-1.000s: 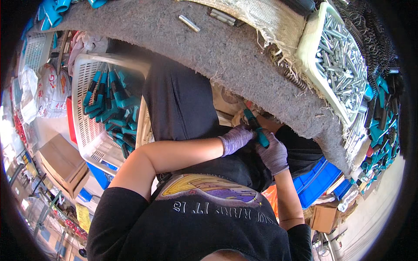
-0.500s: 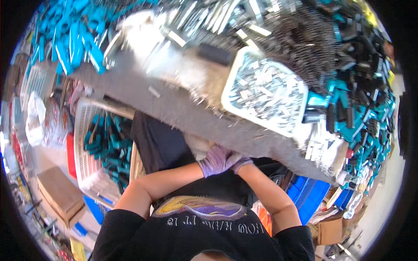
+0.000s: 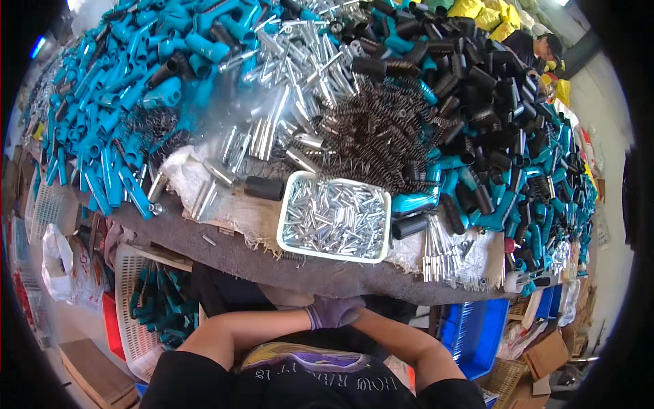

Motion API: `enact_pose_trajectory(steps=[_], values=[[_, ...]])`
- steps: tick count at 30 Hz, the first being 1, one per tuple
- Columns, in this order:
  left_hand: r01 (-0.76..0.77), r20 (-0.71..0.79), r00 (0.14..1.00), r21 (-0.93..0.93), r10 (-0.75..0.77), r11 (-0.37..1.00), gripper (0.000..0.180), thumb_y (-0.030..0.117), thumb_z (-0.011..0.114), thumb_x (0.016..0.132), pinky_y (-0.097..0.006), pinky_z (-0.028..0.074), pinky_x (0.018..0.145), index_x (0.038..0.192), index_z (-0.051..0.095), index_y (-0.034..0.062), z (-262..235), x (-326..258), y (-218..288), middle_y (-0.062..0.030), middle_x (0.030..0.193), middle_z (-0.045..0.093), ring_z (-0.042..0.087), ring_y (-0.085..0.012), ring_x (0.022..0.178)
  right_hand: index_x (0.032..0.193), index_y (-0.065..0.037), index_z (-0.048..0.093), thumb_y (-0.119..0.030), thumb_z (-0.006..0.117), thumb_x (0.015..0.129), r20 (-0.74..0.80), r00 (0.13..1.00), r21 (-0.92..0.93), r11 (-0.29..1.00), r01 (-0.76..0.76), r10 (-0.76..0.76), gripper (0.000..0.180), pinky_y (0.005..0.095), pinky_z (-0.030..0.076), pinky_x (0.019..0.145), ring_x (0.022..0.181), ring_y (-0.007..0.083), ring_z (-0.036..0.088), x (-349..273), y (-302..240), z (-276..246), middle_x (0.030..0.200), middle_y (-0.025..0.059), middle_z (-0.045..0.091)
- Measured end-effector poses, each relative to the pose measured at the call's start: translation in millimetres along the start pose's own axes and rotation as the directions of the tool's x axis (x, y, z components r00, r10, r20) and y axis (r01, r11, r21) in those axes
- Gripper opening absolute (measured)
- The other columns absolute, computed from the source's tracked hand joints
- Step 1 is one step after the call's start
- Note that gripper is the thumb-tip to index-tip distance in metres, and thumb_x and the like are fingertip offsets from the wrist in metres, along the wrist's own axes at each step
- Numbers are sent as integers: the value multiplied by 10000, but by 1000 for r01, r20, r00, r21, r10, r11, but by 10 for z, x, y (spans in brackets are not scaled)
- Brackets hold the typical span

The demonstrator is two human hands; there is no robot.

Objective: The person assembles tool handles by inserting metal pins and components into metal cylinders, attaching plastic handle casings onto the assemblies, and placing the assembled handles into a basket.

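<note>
View has swung up since a second ago: then mostly lap and worktop underside, with both gloved hands working a teal-handled piece near the worktop edge; now the whole worktop (image 3: 225, 252) fills the upper picture, and that teal piece no longer shows.

Left hand (image 3: 334, 312), purple glove, sits low at centre, just under the worktop's near edge, pressed against the right hand (image 3: 359, 315), of which little shows beyond the wrist and forearm. Fingers of both are bunched together at the meeting point; cannot tell whether anything is clamped between them, as the hands cover each other. Forearms come in from lower left and lower right over a dark printed shirt (image 3: 306, 382).

Directly above the hands, on the worktop near its edge: white rectangular tray (image 3: 285, 232) full of short silver metal pins. Just right of it, a loose bunch of longer silver rods (image 3: 436, 249) on cloth. Behind the tray, a heap of dark coil springs (image 3: 381, 136). Left half of the worktop: piled teal plastic handles (image 3: 102, 136). Right half: black tubular grips (image 3: 470, 88), mixed with teal ones toward the far right.

Below the worktop, left of the person: white slotted basket (image 3: 129, 327) holding teal-handled pieces. Right: blue crate (image 3: 477, 341). Cardboard box (image 3: 95, 371) on the floor at lower left. Another person (image 3: 538, 48) at top right, far side.
</note>
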State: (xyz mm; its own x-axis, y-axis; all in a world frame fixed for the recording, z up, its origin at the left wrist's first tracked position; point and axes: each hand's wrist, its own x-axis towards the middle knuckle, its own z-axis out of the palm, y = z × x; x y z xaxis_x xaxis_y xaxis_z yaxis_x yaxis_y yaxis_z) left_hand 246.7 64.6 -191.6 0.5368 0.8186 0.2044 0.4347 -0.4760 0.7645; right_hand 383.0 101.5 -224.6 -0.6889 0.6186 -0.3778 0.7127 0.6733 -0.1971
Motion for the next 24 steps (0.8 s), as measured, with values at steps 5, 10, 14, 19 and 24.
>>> enact_pose_trajectory(steps=[5,10,14,19,24], values=[[-63,-50,997,-244,53,968,283,302,547,867,-474,434,896,1086,611,134,619,-373,-656,-127,1101,611,566,-357,1009,1318,-85,446,-366,457,892,1,999,-48,998,41,-41,510,467,303,1051,1257,344,405,138,81,-73,1364,206,429],[161,181,977,-258,-116,953,312,312,554,858,-471,435,901,1111,603,136,335,-222,-273,-133,1110,611,567,-359,1018,1299,-88,463,-364,466,886,115,993,2,1000,25,-25,497,465,330,1033,1233,339,437,-160,-112,-153,1345,199,455],[76,66,996,-174,-66,982,346,320,548,852,-454,451,861,1143,580,135,103,-122,-143,-136,1061,621,589,-340,983,1284,-91,476,-362,473,881,183,982,-4,999,54,-52,486,463,352,1019,1214,335,464,-9,-67,-129,1330,194,476],[178,150,979,-276,-141,945,331,329,494,901,-422,469,814,1159,554,130,43,-257,-115,-152,1041,623,618,-296,938,1266,-95,492,-360,483,874,280,955,-34,993,111,-97,473,460,380,1002,1190,330,496,188,-309,-230,1311,188,502],[403,-199,583,-771,-788,493,449,380,390,972,-354,435,955,1317,478,107,321,-149,-485,-147,1182,604,582,-269,1052,1162,-108,559,-330,493,867,348,937,-157,987,42,15,376,458,480,881,1001,350,617,239,-361,-129,1082,212,631]])
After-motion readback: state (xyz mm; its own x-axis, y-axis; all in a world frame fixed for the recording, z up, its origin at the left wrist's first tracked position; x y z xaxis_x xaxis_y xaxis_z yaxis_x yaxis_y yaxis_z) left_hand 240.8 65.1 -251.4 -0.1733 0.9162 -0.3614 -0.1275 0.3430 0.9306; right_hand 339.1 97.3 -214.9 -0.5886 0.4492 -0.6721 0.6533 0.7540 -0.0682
